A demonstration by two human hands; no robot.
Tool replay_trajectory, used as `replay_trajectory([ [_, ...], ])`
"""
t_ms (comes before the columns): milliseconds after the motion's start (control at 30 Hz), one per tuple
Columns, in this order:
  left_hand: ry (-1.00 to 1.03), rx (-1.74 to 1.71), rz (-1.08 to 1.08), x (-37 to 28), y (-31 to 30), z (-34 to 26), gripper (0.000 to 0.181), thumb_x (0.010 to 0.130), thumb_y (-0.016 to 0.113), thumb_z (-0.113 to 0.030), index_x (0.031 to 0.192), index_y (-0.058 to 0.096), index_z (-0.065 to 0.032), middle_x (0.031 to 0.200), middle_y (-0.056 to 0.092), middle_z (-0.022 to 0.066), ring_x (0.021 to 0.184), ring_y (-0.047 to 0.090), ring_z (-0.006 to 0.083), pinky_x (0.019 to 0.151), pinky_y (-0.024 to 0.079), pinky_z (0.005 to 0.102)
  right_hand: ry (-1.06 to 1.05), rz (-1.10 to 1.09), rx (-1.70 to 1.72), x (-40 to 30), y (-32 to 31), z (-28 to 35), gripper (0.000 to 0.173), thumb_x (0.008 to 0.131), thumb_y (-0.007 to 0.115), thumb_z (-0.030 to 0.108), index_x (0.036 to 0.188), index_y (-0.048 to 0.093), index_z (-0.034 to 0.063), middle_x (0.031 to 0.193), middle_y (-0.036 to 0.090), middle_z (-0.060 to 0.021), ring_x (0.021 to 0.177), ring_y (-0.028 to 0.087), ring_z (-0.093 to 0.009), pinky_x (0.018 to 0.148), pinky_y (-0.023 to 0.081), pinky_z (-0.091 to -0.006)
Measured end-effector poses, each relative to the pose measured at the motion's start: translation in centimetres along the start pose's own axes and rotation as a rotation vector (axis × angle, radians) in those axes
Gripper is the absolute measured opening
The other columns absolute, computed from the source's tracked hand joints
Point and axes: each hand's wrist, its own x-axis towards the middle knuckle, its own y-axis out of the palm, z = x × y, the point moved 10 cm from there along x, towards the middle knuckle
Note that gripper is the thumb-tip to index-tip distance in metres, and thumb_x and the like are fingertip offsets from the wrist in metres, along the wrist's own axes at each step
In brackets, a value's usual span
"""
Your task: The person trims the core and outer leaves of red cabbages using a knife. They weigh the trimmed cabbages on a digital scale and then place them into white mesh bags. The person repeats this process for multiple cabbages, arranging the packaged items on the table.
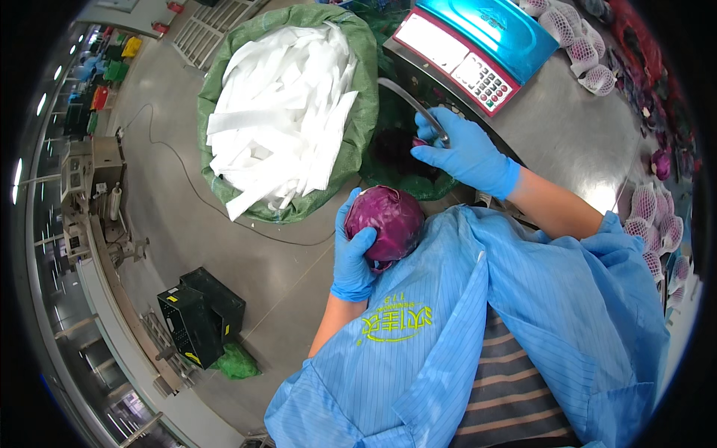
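Observation:
My left hand (pixel 354 249), in a blue glove, cradles a whole purple cabbage (pixel 387 221) from its left side, close against my blue smock. Up and to the right, my gloved right hand (pixel 465 150) grips a curved metal tool (pixel 411 99), apparently a knife. A small purple piece (pixel 418 142) shows by the thumb and fingers of that hand. Below the tool, a green mesh bag (pixel 431 189) holds dark purple scraps, partly in shadow. The cabbage and the tool are apart.
A green woven sack (pixel 210 131) full of white foam net sleeves (pixel 285 112) stands ahead. A digital scale (pixel 476 56) sits on the metal table (pixel 588 134). Net-sleeved cabbages (pixel 652 215) line its right side. Dark green crates (pixel 196 316) and a cable (pixel 185 168) lie on the floor.

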Motion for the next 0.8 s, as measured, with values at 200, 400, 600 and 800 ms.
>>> replay_trajectory([
  [200, -0.051, -0.070, 0.142, 0.4, 0.9, -0.7, 0.088, 0.081, 0.071, -0.044, 0.149, 0.032, -0.0041, 0.142, 0.047, 0.0165, 0.129, 0.049, 0.0300, 0.110, 0.040, 0.0429, 0.163, 0.374, 0.011, -2.8, 3.7, 1.0, 0.068, 0.077, 0.076, 0.055, 0.114, 0.063, 0.0002, 0.083, 0.064, -0.0122, 0.074, 0.062, -0.018, 0.070, 0.050, -0.0295],
  [400, -0.144, -0.172, 0.266, 1.6, -0.4, 1.8, 0.099, 0.064, 0.084, -0.031, 0.146, 0.036, -0.0034, 0.140, 0.049, 0.0153, 0.129, 0.050, 0.0295, 0.111, 0.039, 0.0417, 0.142, 0.565, 0.028, -5.3, 6.1, 2.0, 0.081, 0.072, 0.078, 0.059, 0.124, 0.059, -0.0003, 0.104, 0.068, -0.0197, 0.093, 0.068, -0.029, 0.087, 0.051, -0.0365],
  [600, -0.146, -0.020, 0.230, 2.0, 0.9, 0.6, 0.096, 0.056, 0.086, -0.012, 0.140, 0.042, -0.0054, 0.136, 0.051, 0.0121, 0.123, 0.054, 0.0269, 0.106, 0.045, 0.0411, 0.057, 0.495, -0.042, -5.1, 5.8, 1.8, 0.084, 0.073, 0.079, 0.052, 0.132, 0.053, -0.0003, 0.114, 0.066, -0.0223, 0.102, 0.067, -0.032, 0.093, 0.051, -0.0383],
  [800, 0.015, 0.112, 0.100, 2.2, 3.1, -2.4, 0.106, 0.053, 0.090, -0.001, 0.141, 0.032, -0.0019, 0.134, 0.048, 0.0151, 0.120, 0.055, 0.0273, 0.102, 0.050, 0.0409, 0.091, 0.419, 0.082, -4.5, 3.7, 3.2, 0.075, 0.076, 0.075, 0.041, 0.133, 0.052, -0.0020, 0.117, 0.066, -0.0223, 0.104, 0.066, -0.032, 0.094, 0.052, -0.0382],
])
